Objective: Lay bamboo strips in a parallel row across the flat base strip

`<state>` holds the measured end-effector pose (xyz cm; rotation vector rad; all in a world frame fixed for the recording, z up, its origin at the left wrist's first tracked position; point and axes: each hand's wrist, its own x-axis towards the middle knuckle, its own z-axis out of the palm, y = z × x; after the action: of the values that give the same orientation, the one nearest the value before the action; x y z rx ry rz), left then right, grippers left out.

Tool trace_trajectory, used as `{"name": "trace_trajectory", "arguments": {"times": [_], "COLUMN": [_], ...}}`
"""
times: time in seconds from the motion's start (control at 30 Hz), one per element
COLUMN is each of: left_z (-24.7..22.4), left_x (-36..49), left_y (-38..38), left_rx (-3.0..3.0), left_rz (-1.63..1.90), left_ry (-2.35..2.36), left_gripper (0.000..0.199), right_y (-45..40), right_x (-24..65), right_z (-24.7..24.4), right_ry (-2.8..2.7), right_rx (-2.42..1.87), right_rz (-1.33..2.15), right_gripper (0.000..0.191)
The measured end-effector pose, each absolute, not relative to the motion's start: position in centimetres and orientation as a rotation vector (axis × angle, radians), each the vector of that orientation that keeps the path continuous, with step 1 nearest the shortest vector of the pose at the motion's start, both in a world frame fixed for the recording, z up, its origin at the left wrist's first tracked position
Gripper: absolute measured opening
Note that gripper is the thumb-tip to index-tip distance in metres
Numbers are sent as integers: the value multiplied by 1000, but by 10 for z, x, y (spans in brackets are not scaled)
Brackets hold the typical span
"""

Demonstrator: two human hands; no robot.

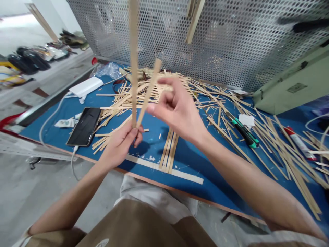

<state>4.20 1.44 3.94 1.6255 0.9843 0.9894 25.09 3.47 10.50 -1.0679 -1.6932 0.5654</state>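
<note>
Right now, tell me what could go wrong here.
The long wooden strip in the left hand points up toward the head and could poke it. The green utility knife lies among loose strips, so reaching there might cut the right hand. The phone sits near the table edge and could get knocked off.

Black smartphone [84, 126]; green utility knife [243, 134]

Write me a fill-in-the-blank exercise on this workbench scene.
The left hand grips ____ wooden strips.
The smartphone lies on the ____ tabletop.
Behind the tabletop stands a ____ metal screen.

Missing words: two; blue; perforated.
</note>
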Motion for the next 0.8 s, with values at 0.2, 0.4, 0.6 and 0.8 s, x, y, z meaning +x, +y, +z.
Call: {"name": "trace_trajectory", "arguments": {"times": [0.2,0.4,0.6,0.8], "left_z": [31,27,30,51], "left_x": [40,41,42,53], "left_y": [8,4,3,-3], "left_rx": [1888,1849,1807,1624], "left_rz": [749,750,693,660], "left_ry": [951,973,941,889], "left_gripper": [25,31,30,24], "right_y": [25,20,17,14], "right_x": [252,252,247,257], "right_z": [91,85,86,108], "right_ry": [-2060,-2044,-1969,-1727], "right_rx": [-918,-969,-1005,-1008], "right_rz": [763,846,771,860], "right_gripper": [21,11,14,9]}}
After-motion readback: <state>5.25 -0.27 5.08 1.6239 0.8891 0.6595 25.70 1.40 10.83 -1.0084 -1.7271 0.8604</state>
